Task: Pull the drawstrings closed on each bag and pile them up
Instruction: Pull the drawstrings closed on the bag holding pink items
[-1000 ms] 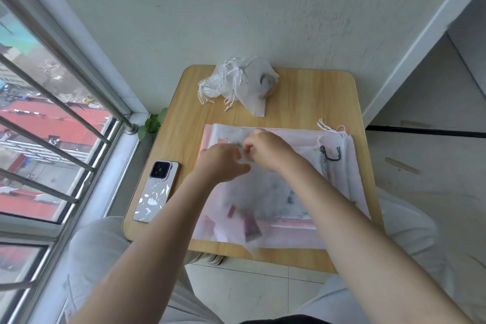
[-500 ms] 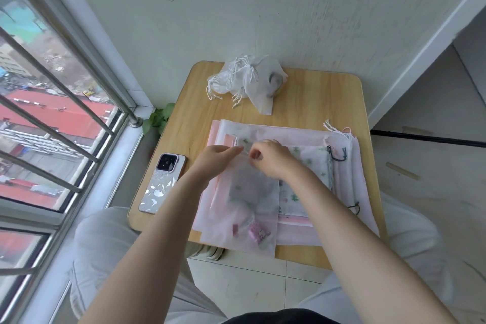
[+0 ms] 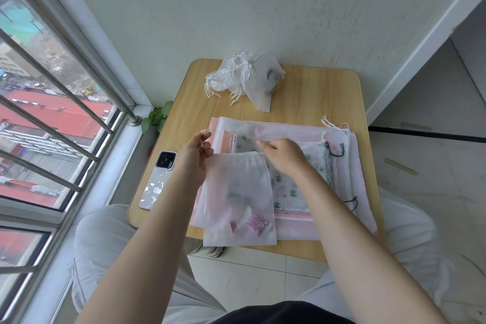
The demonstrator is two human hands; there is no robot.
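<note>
A small translucent white drawstring bag (image 3: pixel 238 197) with pink items inside hangs over the near part of the stack. My left hand (image 3: pixel 193 158) pinches its top left corner. My right hand (image 3: pixel 282 156) pinches its top right corner, so the bag's mouth is stretched flat between them. Under it lies a stack of flat pink and white bags (image 3: pixel 289 131), one with a green print (image 3: pixel 285 187). A pile of bags with drawn white strings (image 3: pixel 244 77) sits at the table's far edge by the wall.
The small wooden table (image 3: pixel 328 97) stands against a white wall. A phone (image 3: pixel 157 181) lies on its left edge beside my left wrist. A barred window (image 3: pixel 65 118) runs along the left, with a small green plant (image 3: pixel 157 117) below it. My knees flank the table.
My hands have moved apart along the top of the small bag, spreading its mouth wide. The bag now hangs lower over the near edge of the stack.
</note>
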